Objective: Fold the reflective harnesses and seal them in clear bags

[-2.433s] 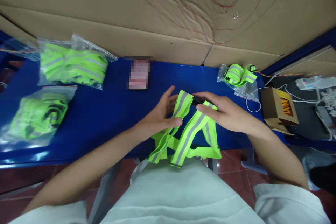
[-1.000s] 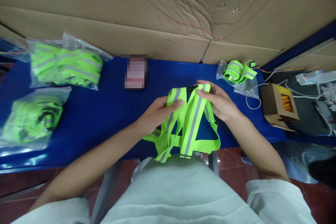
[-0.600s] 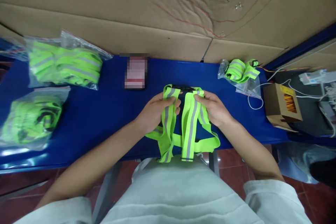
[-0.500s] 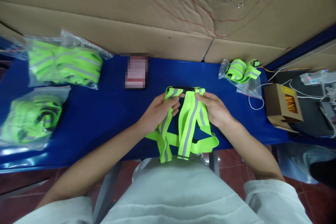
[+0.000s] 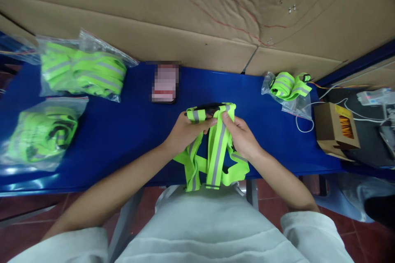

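Between my hands, over the table's front part, is a neon-green reflective harness (image 5: 217, 156) of elastic straps with grey stripes. A dark piece, perhaps a buckle, shows at its top. My left hand (image 5: 188, 128) is closed on the left top strap, thumb pointing right. My right hand (image 5: 239, 133) pinches the right top strap, its thumb on the front. The strap ends hang down toward the table's front edge, one with a black slider at its tip. The fingers behind the straps are partly hidden.
On the blue table (image 5: 123, 139), a large bag of green straps (image 5: 83, 68) and a smaller bag (image 5: 46, 135) lie left. A blurred phone-like object (image 5: 166, 84) lies at the back. Rolled straps (image 5: 290, 86) and a cardboard box (image 5: 336, 129) are right, beside white cables (image 5: 367, 119).
My hands have come closer together, the right one moving left with its strap. The left top strap now lies folded over my left hand. The view has shifted slightly.
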`<state>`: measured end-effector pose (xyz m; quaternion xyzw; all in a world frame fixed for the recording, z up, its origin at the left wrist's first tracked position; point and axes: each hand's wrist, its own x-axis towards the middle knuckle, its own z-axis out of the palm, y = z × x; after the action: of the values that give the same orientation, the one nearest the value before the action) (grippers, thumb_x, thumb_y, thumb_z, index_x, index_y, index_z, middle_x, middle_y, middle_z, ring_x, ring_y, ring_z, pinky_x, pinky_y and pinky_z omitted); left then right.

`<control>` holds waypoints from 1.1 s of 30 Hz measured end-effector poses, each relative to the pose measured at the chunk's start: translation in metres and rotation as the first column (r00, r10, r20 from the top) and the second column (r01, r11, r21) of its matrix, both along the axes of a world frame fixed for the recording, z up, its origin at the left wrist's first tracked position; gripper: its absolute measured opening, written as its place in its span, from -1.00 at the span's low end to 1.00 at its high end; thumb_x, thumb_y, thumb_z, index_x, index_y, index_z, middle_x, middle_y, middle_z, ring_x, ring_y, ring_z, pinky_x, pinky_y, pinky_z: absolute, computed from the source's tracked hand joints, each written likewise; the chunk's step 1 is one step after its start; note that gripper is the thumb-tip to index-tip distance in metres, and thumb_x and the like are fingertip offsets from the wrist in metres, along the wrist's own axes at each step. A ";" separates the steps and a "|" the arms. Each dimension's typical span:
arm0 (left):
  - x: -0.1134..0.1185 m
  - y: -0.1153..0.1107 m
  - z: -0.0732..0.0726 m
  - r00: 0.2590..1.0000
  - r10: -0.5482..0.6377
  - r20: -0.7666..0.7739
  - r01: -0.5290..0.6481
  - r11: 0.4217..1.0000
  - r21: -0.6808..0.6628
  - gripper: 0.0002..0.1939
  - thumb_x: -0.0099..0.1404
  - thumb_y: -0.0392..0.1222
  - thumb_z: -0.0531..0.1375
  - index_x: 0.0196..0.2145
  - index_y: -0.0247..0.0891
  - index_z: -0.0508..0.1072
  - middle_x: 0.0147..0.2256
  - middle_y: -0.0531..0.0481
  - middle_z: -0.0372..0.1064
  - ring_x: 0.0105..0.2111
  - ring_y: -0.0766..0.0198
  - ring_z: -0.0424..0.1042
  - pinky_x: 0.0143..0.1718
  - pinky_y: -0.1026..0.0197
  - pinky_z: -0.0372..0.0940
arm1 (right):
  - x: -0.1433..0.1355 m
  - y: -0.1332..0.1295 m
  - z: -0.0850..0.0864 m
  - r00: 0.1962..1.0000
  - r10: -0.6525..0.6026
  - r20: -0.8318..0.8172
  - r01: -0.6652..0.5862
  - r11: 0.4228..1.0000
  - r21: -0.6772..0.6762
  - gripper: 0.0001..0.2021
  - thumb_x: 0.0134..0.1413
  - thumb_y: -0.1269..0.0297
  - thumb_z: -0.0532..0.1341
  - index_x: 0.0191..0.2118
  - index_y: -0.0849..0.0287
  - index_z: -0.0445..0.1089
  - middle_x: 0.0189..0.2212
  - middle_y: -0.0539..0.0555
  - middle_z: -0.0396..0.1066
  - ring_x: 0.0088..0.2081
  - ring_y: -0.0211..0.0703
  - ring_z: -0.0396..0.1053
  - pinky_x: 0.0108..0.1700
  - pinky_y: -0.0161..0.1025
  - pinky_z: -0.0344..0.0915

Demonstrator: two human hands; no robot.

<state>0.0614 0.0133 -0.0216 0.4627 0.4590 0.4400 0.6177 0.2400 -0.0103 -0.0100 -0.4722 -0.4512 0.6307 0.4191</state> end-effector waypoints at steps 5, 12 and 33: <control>-0.002 0.001 0.004 0.974 -0.185 0.128 0.197 0.977 -0.083 -0.67 0.16 -0.02 0.50 -0.42 -0.28 0.51 -0.57 0.11 0.37 -0.52 0.36 0.32 -0.36 0.26 0.24 | -0.003 0.003 -0.001 0.995 0.093 -0.024 -0.093 0.995 -0.020 -0.47 0.34 -0.29 0.16 -0.06 0.06 0.62 -0.22 0.08 0.64 -0.08 -0.03 0.59 0.09 -0.07 0.46; -0.004 -0.004 0.002 0.974 -0.210 -0.081 0.211 0.978 -0.006 -0.69 0.21 0.01 0.48 -0.29 -0.28 0.59 -0.49 0.09 0.43 -0.47 0.32 0.40 -0.36 0.28 0.30 | -0.004 0.003 -0.009 0.991 -0.022 -0.129 -0.001 0.985 -0.175 -0.41 0.15 -0.36 0.30 -0.05 0.09 0.60 -0.29 0.08 0.64 -0.08 0.02 0.61 0.05 -0.05 0.51; -0.005 -0.014 0.003 0.910 -0.396 -0.121 0.399 0.917 -0.001 -0.55 0.19 0.02 0.48 -0.04 -0.26 0.62 -0.14 -0.06 0.64 -0.13 0.10 0.59 -0.13 0.17 0.48 | 0.039 0.017 0.060 0.564 0.125 0.817 -0.625 0.711 0.323 -0.63 0.47 -0.04 0.13 0.05 0.04 0.57 -0.03 0.14 0.63 -0.03 0.05 0.57 0.00 -0.09 0.36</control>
<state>0.0560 -0.0005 -0.0186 0.5790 0.3858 0.2826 0.6604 0.2793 0.0071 0.0495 -0.4196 -0.8451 0.2870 0.1652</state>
